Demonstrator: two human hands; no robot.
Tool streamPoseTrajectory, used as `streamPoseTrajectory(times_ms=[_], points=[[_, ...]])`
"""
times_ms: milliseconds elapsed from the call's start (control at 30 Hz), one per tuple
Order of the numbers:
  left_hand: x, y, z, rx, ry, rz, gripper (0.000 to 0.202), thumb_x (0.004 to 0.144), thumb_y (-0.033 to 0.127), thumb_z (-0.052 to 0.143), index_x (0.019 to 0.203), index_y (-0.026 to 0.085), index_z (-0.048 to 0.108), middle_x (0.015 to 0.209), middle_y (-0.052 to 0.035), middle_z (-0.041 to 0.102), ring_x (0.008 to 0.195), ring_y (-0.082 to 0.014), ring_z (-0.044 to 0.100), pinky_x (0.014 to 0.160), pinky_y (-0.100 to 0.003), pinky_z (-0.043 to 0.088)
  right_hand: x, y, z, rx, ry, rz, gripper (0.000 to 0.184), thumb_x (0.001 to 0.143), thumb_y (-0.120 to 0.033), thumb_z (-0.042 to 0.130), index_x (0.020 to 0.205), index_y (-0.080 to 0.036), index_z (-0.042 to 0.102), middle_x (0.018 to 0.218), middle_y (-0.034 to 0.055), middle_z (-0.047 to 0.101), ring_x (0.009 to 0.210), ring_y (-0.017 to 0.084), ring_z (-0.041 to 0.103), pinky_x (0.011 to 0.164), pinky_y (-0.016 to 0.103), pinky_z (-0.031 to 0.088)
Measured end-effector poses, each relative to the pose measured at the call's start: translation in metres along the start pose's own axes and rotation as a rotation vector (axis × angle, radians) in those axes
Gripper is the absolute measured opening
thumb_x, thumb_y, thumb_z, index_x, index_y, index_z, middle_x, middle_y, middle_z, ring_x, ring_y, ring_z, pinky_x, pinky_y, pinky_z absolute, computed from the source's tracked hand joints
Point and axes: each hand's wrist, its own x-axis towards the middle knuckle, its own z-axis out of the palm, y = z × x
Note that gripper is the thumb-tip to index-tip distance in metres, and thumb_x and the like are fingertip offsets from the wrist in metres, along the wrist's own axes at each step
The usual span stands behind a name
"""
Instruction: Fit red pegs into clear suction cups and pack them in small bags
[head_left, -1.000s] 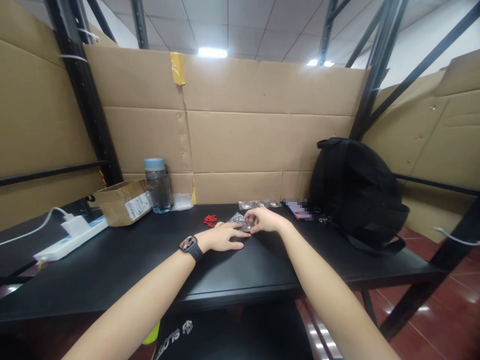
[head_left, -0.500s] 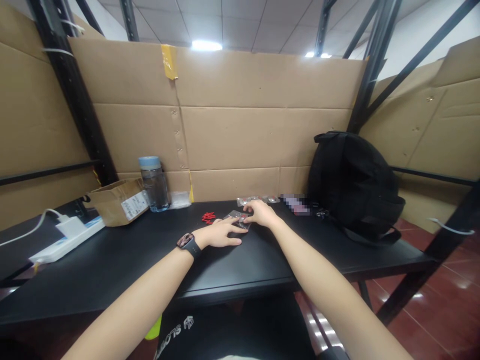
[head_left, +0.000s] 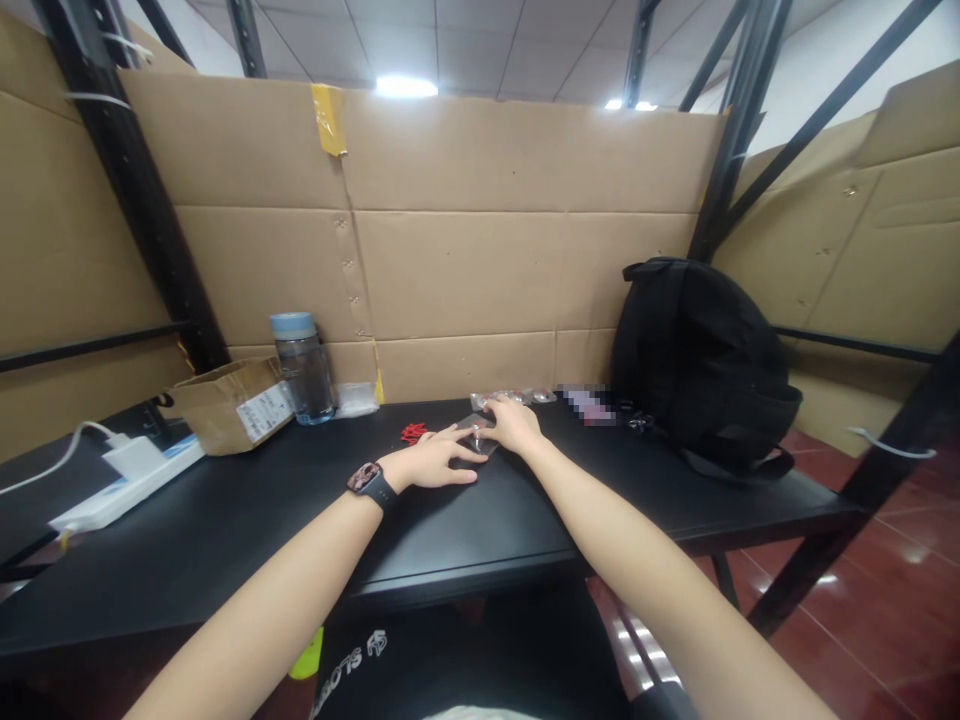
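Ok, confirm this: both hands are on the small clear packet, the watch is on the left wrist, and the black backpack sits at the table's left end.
One slip: in the head view the black backpack sits at the right end of the table. The left hand, right hand, packet and watch are as stated.

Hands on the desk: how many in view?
2. The left hand, watch on its wrist, lies flat on the black desk. The right hand sits just beyond it, resting on a small clear packet. No other hands show.
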Motion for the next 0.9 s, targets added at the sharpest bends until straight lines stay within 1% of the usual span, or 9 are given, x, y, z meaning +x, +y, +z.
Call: streamPoseTrajectory(times_ms=[67,167,267,333,367,467,567,700,900], points=[[0.000,-0.002,0.001,-0.010,0.028,0.020,0.044,0.091,0.049,0.064,0.135,0.043,0.064,0.167,0.0018,0.024,0.154,-0.0386,0.019,0.120,-0.062,0.023,0.001,-0.002,0.003,-0.002,0.014,0.021,0.040,0.084,-0.052,0.074,0.113,-0.025,0.068,0.121,0.0115,0.063,0.109,0.029,0.063,0.087,0.037,0.048],[0.000,-0.002,-0.001,-0.038,0.104,0.062,0.034,0.090,0.046,0.065,0.122,0.037,0.074,0.159,-0.0024,0.043,0.148,-0.0345,0.036,0.120,-0.053,0.030,0.002,-0.002,0.002,0.076,-0.002,-0.024,0.034,0.083,-0.043,0.075,0.111,-0.023,0.070,0.118,0.0112,0.065,0.107,0.028,0.063,0.088,0.037,0.048],[0.000,-0.002,-0.005,-0.073,0.234,0.142,0.018,0.090,0.035,0.064,0.095,0.030,0.080,0.138,-0.0025,0.065,0.129,-0.0277,0.058,0.112,-0.040,0.041,0.002,0.005,-0.008,0.254,-0.068,-0.210,0.043,0.073,-0.038,0.085,0.111,-0.022,0.072,0.114,0.0090,0.067,0.107,0.026,0.062,0.092,0.035,0.047],[0.001,-0.004,-0.005,-0.101,0.334,0.153,0.019,0.088,0.020,0.059,0.092,0.026,0.077,0.117,-0.0013,0.074,0.110,-0.0212,0.067,0.101,-0.032,0.047,0.001,0.013,-0.019,0.402,-0.137,-0.307,0.044,0.073,-0.039,0.085,0.112,-0.022,0.073,0.111,0.0073,0.069,0.102,0.023,0.063,0.090,0.034,0.048],[0.001,-0.005,-0.005,-0.102,0.385,0.132,0.025,0.086,0.013,0.056,0.096,0.026,0.075,0.109,-0.0006,0.075,0.103,-0.0191,0.068,0.096,-0.030,0.049,0.001,0.017,-0.023,0.467,-0.162,-0.324,0.036,0.079,-0.038,0.080,0.110,-0.021,0.074,0.107,0.0062,0.071,0.097,0.022,0.063,0.087,0.033,0.048],[0.004,-0.011,0.003,-0.001,0.501,0.022,0.038,0.080,0.005,0.055,0.110,0.026,0.068,0.106,-0.0013,0.073,0.102,-0.0205,0.065,0.093,-0.032,0.047,0.000,0.027,-0.031,0.497,-0.179,-0.300,0.012,0.084,-0.020,0.070,0.095,-0.019,0.075,0.092,0.0033,0.072,0.087,0.019,0.063,0.081,0.030,0.047],[0.008,-0.016,0.014,0.112,0.512,-0.036,0.031,0.084,0.018,0.064,0.113,0.028,0.066,0.117,-0.0033,0.069,0.112,-0.0250,0.060,0.096,-0.038,0.043,0.001,0.030,-0.029,0.410,-0.198,-0.297,0.024,0.068,-0.007,0.079,0.088,-0.019,0.075,0.090,0.0016,0.070,0.088,0.019,0.062,0.078,0.028,0.045],[0.013,-0.016,0.020,0.135,0.507,-0.060,0.011,0.093,0.031,0.063,0.100,0.028,0.071,0.115,-0.0038,0.069,0.112,-0.0249,0.058,0.095,-0.039,0.041,0.002,0.027,-0.023,0.409,-0.224,-0.312,0.015,0.069,-0.014,0.082,0.081,-0.020,0.076,0.091,0.0013,0.070,0.088,0.018,0.062,0.080,0.027,0.044],[0.013,-0.014,0.011,0.065,0.522,-0.164,0.013,0.089,0.032,0.066,0.085,0.027,0.077,0.114,-0.0036,0.071,0.112,-0.0265,0.058,0.098,-0.043,0.041,0.001,0.027,-0.030,0.449,-0.240,-0.282,0.007,0.072,-0.018,0.081,0.077,-0.020,0.077,0.093,0.0022,0.071,0.091,0.019,0.063,0.084,0.029,0.045]])
